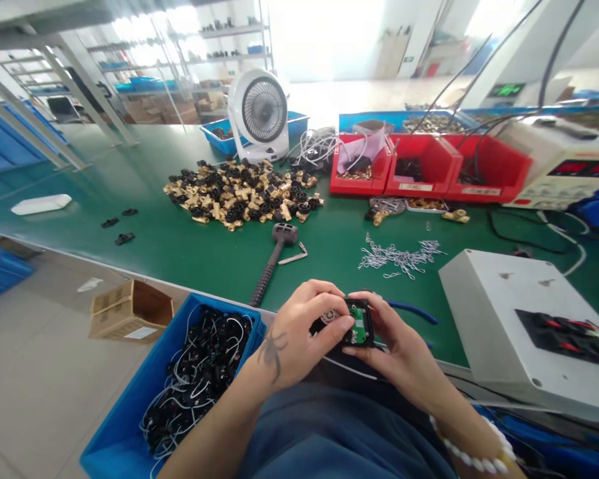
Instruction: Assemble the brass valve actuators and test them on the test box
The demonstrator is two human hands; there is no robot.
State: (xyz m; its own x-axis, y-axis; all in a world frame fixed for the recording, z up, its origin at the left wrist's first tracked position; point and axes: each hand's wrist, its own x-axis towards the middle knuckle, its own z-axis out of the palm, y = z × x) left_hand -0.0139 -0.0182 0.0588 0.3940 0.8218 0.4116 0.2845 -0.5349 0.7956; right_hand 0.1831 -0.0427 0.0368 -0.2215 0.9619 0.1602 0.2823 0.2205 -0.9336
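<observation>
Close to my body, at the bench's front edge, both hands grip a small black housing with a green circuit board (361,323) inside. My left hand (312,326) is closed on its left side, the thumb pressing by the board. Curled around the right side of the same housing is my right hand (389,332). A white cable (352,369) hangs below the hands. Just beyond them lie a dark mallet (273,259), a hex key (295,255) and a blue tube (413,310). A scatter of metal clips (399,258) lies farther right.
A heap of brass fittings (244,193) covers the middle of the green bench (144,246). Red bins (422,169) and a fan (260,113) stand behind. A grey box (524,319) sits right. A blue crate (117,426) of wired black parts is at lower left.
</observation>
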